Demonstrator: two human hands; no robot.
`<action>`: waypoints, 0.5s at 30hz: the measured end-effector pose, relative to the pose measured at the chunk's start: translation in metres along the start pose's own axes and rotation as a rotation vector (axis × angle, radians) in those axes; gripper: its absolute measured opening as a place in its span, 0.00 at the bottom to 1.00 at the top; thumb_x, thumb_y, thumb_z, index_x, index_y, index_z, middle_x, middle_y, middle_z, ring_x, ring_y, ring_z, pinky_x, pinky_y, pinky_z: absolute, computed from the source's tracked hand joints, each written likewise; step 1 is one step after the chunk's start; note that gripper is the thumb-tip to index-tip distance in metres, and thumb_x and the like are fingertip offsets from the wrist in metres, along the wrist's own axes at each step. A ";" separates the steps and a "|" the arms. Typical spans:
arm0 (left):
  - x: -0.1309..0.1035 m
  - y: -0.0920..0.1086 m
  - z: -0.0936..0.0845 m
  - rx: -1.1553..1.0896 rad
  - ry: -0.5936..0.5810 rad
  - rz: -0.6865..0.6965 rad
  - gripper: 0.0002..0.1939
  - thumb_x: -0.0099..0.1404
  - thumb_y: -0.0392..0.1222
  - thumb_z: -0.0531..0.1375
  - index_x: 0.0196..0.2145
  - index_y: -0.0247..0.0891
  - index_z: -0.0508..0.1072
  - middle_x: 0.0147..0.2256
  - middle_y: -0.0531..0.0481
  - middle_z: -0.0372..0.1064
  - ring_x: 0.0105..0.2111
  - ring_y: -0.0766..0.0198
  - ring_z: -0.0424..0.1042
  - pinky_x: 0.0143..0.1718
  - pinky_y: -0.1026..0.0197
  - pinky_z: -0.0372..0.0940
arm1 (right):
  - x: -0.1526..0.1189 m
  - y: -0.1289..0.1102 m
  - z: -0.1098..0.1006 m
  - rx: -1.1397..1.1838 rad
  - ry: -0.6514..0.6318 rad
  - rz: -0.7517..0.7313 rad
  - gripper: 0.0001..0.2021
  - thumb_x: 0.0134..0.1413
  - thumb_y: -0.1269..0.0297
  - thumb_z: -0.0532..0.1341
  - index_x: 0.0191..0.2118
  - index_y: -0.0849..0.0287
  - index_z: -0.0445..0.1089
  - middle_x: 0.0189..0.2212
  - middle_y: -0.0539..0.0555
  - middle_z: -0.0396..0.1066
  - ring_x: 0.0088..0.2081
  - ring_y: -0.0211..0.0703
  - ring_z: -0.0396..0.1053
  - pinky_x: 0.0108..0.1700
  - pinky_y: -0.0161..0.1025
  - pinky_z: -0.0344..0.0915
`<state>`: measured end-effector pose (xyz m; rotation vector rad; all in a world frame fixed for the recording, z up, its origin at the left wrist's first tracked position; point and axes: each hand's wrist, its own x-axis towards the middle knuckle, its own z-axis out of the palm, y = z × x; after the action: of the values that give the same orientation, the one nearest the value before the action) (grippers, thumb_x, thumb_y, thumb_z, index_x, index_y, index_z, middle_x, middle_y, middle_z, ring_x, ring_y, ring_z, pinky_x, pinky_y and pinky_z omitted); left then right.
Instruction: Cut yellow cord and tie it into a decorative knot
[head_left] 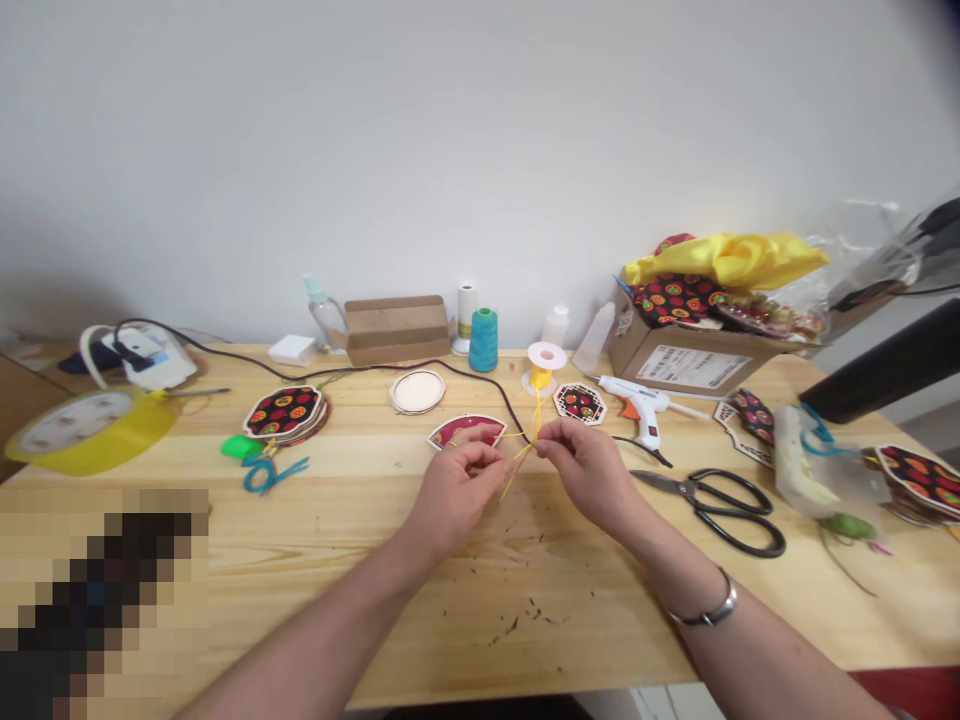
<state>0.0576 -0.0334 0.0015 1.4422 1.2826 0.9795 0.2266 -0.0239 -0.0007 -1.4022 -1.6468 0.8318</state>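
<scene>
Cord (538,412) thin, yellow; spool (535,355) white, round-flanged.

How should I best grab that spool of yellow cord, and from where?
I'd grip the spool by the rim of its upper white flange, coming down from above. It stands upright, and that broad disc overhangs the wound yellow cord. The near side seems worse: the cord runs off there toward the left hand and right hand.

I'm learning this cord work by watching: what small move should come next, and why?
Probably ease the left hand and right hand apart to snug the yellow cord: both pinch it, close together, with one end sticking out below.
</scene>
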 end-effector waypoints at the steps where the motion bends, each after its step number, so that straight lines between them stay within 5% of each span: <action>1: -0.001 0.000 0.001 -0.003 -0.011 0.016 0.07 0.53 0.41 0.61 0.21 0.36 0.75 0.48 0.43 0.64 0.51 0.54 0.62 0.51 0.56 0.55 | 0.000 0.000 0.000 0.006 0.000 0.004 0.05 0.49 0.67 0.57 0.24 0.58 0.66 0.22 0.50 0.67 0.26 0.39 0.62 0.31 0.36 0.56; 9: -0.006 -0.002 0.005 0.048 -0.130 0.058 0.04 0.52 0.38 0.61 0.22 0.39 0.74 0.57 0.46 0.55 0.57 0.53 0.55 0.58 0.50 0.46 | -0.003 -0.012 0.002 0.490 -0.156 0.258 0.07 0.46 0.62 0.59 0.25 0.59 0.62 0.21 0.48 0.68 0.16 0.29 0.49 0.19 0.31 0.46; 15: -0.007 -0.002 0.007 0.038 -0.181 0.052 0.05 0.53 0.36 0.60 0.21 0.38 0.73 0.57 0.45 0.55 0.54 0.53 0.58 0.56 0.50 0.50 | -0.006 -0.018 0.003 0.708 -0.284 0.315 0.12 0.44 0.59 0.62 0.26 0.60 0.59 0.20 0.48 0.68 0.15 0.26 0.49 0.18 0.29 0.42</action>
<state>0.0631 -0.0410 -0.0025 1.5628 1.1425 0.8414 0.2163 -0.0333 0.0126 -1.0653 -1.1383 1.6642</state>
